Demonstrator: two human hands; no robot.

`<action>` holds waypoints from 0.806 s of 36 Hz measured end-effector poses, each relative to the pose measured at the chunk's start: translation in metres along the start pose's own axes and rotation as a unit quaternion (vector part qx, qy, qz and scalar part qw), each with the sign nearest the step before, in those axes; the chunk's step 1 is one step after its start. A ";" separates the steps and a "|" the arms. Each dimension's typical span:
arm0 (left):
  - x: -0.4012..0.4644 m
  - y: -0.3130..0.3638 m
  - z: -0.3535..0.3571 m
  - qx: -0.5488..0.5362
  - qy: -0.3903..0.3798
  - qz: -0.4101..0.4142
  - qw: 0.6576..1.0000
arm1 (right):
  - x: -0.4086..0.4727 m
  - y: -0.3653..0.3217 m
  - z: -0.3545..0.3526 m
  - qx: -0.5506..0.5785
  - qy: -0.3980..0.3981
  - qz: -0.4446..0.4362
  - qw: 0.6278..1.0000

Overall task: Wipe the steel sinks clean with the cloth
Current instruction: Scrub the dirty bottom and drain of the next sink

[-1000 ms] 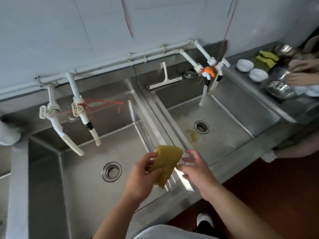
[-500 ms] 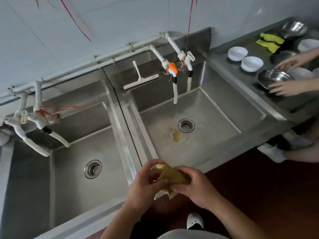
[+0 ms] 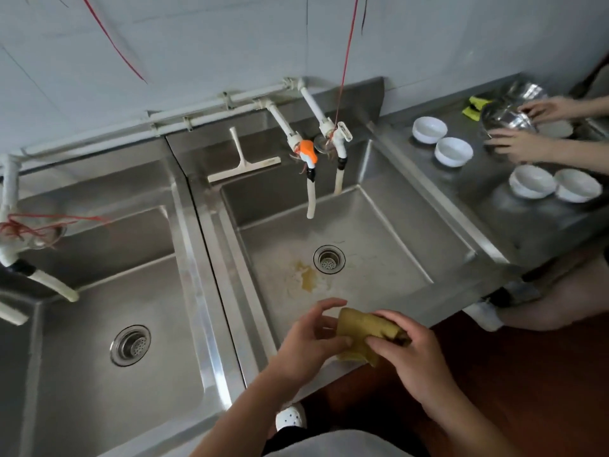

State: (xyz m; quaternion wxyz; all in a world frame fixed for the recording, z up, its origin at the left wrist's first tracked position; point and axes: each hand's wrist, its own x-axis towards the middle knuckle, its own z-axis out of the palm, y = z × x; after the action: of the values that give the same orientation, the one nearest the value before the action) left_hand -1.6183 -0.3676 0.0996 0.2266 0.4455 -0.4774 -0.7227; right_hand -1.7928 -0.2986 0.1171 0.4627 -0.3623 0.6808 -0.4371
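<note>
1. The yellow-brown cloth is bunched between both hands, above the front rim of the right sink.
2. The left hand pinches the cloth's left side, thumb underneath and fingers curled over the top.
3. The right hand grips its right end, fingers wrapped round the fabric.
4. A yellowish stain lies on the right sink's floor just beside the drain.
5. The left sink sits alongside, separated by a steel divider.
6. A white squeegee rests on the ledge behind the right sink.
7. On the bench to the right stand white bowls, and another person's hands hold a steel bowl.
</note>
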 end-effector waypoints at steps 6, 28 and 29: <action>0.030 0.016 0.017 -0.038 0.019 0.004 0.999 | 0.026 -0.012 -0.020 -0.011 -0.017 0.016 1.000; 0.228 0.038 0.133 -0.462 0.196 -0.170 0.848 | 0.286 0.023 -0.172 -0.082 -0.279 0.121 0.949; 0.232 0.037 0.137 -0.436 0.181 -0.167 0.866 | 0.294 0.026 -0.178 -0.082 -0.286 0.129 0.946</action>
State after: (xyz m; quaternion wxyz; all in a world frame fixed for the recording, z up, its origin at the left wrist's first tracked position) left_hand -1.8562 -0.4919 0.0533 0.3560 0.4973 0.0173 -0.7910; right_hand -2.0543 -0.5073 0.0350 0.6591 -0.4175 0.5946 -0.1942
